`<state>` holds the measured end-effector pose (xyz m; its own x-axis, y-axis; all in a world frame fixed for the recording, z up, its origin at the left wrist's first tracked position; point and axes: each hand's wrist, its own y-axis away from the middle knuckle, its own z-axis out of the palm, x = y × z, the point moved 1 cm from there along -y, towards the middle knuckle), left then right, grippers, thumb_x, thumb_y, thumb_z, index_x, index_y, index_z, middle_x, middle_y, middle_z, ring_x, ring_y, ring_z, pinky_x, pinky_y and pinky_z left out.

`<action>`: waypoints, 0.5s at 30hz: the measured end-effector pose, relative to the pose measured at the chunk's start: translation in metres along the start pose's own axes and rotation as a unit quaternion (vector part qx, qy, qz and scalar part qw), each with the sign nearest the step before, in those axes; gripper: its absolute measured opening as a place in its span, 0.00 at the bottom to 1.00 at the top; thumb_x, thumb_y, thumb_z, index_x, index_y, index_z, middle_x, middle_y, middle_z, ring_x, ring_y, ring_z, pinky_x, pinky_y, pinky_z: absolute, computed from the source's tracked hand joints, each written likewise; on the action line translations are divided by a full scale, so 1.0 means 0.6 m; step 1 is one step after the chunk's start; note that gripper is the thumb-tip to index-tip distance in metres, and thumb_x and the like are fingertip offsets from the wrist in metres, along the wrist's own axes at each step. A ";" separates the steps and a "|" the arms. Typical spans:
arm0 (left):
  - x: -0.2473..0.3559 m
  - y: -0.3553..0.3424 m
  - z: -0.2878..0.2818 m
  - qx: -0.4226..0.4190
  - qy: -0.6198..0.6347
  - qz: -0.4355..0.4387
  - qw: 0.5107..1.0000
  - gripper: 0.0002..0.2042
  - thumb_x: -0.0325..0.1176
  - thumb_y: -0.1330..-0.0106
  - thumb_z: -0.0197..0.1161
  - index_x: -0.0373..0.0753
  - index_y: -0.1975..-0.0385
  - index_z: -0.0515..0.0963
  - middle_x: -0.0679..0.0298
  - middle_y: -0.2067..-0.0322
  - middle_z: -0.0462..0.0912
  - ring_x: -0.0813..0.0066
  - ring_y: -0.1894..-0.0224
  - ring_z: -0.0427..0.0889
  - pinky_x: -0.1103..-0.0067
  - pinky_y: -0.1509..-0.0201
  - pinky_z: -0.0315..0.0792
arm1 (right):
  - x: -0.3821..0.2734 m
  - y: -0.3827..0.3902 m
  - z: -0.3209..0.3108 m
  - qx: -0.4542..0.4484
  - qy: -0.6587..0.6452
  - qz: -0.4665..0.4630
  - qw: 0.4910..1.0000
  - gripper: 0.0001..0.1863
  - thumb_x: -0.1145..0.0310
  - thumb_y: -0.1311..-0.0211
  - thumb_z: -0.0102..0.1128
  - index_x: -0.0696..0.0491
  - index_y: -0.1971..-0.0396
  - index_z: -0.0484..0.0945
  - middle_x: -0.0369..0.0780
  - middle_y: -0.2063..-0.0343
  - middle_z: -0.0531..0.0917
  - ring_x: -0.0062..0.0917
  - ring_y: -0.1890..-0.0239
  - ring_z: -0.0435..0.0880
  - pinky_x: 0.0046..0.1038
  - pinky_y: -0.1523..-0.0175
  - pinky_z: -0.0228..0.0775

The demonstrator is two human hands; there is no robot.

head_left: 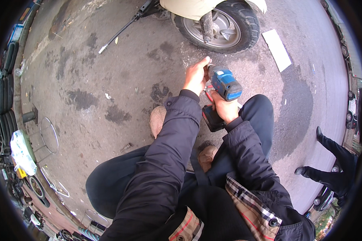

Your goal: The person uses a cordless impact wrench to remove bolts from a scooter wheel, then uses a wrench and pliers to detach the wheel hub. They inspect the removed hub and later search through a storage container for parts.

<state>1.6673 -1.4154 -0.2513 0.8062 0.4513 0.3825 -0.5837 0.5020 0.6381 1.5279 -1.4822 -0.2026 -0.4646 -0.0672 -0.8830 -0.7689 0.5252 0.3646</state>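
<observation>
In the middle of the view, my right hand [225,104] is wrapped round the grip of a blue and black power tool [225,84], whose battery pack hangs below beside my dark trouser leg. My left hand [196,76] has its fingers closed at the tool's nose; whether it holds a small part there is hidden. Some red thing shows just behind my right hand. Beyond both hands stands a scooter's wheel [233,28] under a cream body panel [187,8], with a dirty fork leg at the hub.
A metal rod [120,32] lies left of the wheel, a white board [276,50] right of it. Tyres [6,92], a white bag [22,150] and a wire hoop [48,134] line the left edge. Another person's legs [336,156] stand at the right, near parked cars.
</observation>
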 end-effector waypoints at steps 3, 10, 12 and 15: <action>-0.006 0.001 0.006 -0.012 0.016 0.014 1.000 0.10 0.36 0.28 0.67 0.36 0.56 0.82 0.63 0.67 0.86 0.74 0.67 0.84 0.76 0.64 0.76 | 0.005 -0.004 0.000 -0.005 0.027 0.017 0.999 0.06 0.69 0.34 0.62 0.56 0.63 0.79 0.34 0.79 0.81 0.22 0.80 0.79 0.30 0.74 0.69; 0.005 -0.002 0.020 -0.066 0.005 0.031 0.997 0.16 0.39 0.26 0.65 0.32 0.50 0.79 0.57 0.63 0.86 0.68 0.64 0.85 0.73 0.59 0.76 | 0.012 -0.011 0.007 -0.001 -0.034 0.016 0.999 0.06 0.70 0.36 0.64 0.57 0.66 0.80 0.36 0.78 0.81 0.23 0.78 0.80 0.30 0.71 0.71; 0.020 -0.008 0.029 -0.088 -0.006 0.027 0.996 0.20 0.41 0.25 0.63 0.29 0.45 0.75 0.51 0.60 0.85 0.61 0.56 0.85 0.67 0.48 0.79 | 0.017 -0.022 0.011 0.023 0.003 -0.047 0.999 0.06 0.71 0.36 0.65 0.57 0.65 0.80 0.37 0.76 0.83 0.25 0.76 0.82 0.30 0.68 0.73; 0.039 -0.015 0.047 -0.119 0.041 0.014 0.992 0.24 0.42 0.23 0.59 0.26 0.41 0.69 0.44 0.60 0.85 0.55 0.56 0.87 0.63 0.48 0.82 | 0.024 -0.045 0.021 0.059 0.094 -0.167 0.980 0.06 0.72 0.36 0.66 0.57 0.63 0.81 0.37 0.73 0.85 0.27 0.71 0.84 0.31 0.62 0.76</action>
<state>1.6938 -1.4300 -0.2294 0.7850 0.5208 0.3354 -0.6192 0.6444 0.4487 1.5472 -1.4867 -0.2288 -0.2781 -0.4015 -0.8726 -0.8405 0.5416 0.0187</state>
